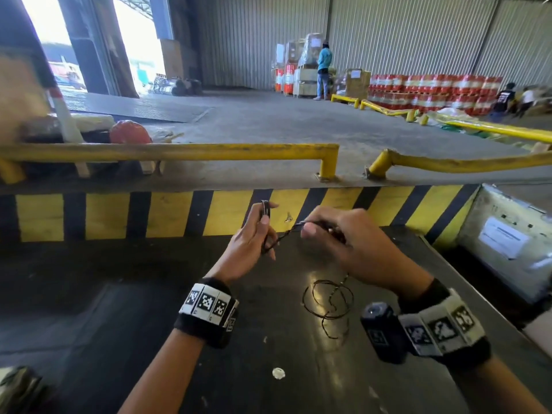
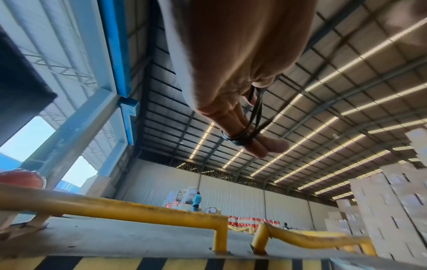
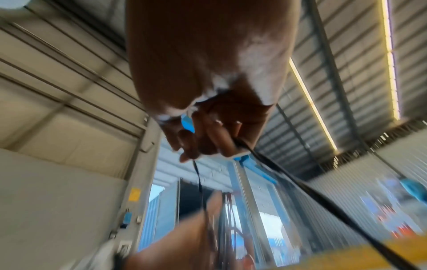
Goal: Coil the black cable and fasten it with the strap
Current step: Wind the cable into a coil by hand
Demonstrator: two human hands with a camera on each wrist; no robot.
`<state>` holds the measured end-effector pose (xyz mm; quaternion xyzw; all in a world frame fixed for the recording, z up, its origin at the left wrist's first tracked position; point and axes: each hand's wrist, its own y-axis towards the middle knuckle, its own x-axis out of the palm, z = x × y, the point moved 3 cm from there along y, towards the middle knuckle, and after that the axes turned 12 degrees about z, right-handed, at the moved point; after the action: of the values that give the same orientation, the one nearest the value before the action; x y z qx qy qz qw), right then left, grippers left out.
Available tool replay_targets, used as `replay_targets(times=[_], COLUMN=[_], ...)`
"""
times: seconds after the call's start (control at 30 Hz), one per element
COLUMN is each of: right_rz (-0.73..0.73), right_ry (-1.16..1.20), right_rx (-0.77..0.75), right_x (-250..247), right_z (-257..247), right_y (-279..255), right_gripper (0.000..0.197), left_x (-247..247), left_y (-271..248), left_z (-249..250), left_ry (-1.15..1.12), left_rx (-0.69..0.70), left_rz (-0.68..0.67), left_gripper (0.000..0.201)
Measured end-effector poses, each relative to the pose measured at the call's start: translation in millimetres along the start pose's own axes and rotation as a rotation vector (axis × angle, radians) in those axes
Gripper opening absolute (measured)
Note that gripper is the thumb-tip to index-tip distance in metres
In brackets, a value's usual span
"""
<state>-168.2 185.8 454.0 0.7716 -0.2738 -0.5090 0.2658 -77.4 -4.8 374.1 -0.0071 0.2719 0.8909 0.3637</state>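
left hand (image 1: 254, 234) | black cable (image 2: 240, 136) looped round fingers | right hand (image 1: 337, 234) pinching it

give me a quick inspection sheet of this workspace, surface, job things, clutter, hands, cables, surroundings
surface: dark glossy table, hazard-striped far edge.
job's things: black cable, part wound round the left fingers, the rest lying in loose loops on the table; strap not made out.
clutter: small white disc near the front.
grippers: left hand upright, turns of cable round its fingers; right hand has its grip pinched on the strand.
cables: a short stretch spans between the hands.
surroundings: yellow guard rail, warehouse floor, stacked drums, people far off.
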Motion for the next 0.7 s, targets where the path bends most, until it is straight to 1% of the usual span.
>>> replay_targets(times=[0.07, 0.13, 0.23, 0.3, 0.33, 0.4, 0.43, 0.47, 0.53, 0.57, 0.63, 0.7], right_rz=[0.057, 0.076, 0.099, 0.11, 0.104, 0.076, 0.049, 0.02, -0.045, -0.075, -0.144, -0.2], right_ry=[-0.095, -0.095, -0.035, 0.004, 0.019, 0.057, 0.104, 0.184, 0.323, 0.344, 0.357, 0.331], right_rx=[-0.063, -0.067, -0.022, 0.029, 0.062, 0.137, 0.193, 0.251, 0.314, 0.316, 0.301, 0.259], right_x=[-16.8, -21.0, -16.6, -5.1, 5.2, 35.7, 54.2, 73.8, 110.7, 124.6, 139.9, 135.4], right_z=[4.3, 16.4, 41.2, 59.2, 67.9, 83.2, 89.3, 92.7, 89.6, 83.2, 68.0, 51.6], right_y=[29.4, 55.7, 79.9, 81.7, 77.2, 56.4, 40.5, 20.8, -21.7, -41.6, -72.9, -85.9], right_gripper=[0.032, 0.029, 0.025, 0.022, 0.023, 0.031, 0.029, 0.023, 0.02, 0.022, 0.028, 0.029], left_x=[13.7, 25.3, 37.1, 39.5, 38.7, 34.2, 31.1, 27.8, 21.2, 18.2, 12.5, 5.4], left_y=[-13.9, -24.9, -35.8, -38.8, -39.3, -37.8, -35.3, -30.9, -17.7, -9.3, 7.5, 20.9], left_z=[6.7, 18.2, 35.5, 45.9, 50.5, 57.9, 60.9, 62.8, 63.7, 62.1, 56.0, 45.2], left_ry=[-0.105, -0.206, -0.296, -0.337, -0.368, -0.429, -0.444, -0.443, -0.398, -0.36, -0.26, -0.143], left_rx=[-0.036, -0.083, -0.103, -0.086, -0.08, -0.059, -0.041, -0.023, 0.008, 0.021, 0.048, 0.052], left_rz=[-0.085, -0.149, -0.221, -0.233, -0.226, -0.197, -0.176, -0.149, -0.074, -0.034, 0.021, 0.043], left_gripper=[0.029, 0.034, 0.038, 0.039, 0.039, 0.04, 0.04, 0.04, 0.042, 0.043, 0.038, 0.032])
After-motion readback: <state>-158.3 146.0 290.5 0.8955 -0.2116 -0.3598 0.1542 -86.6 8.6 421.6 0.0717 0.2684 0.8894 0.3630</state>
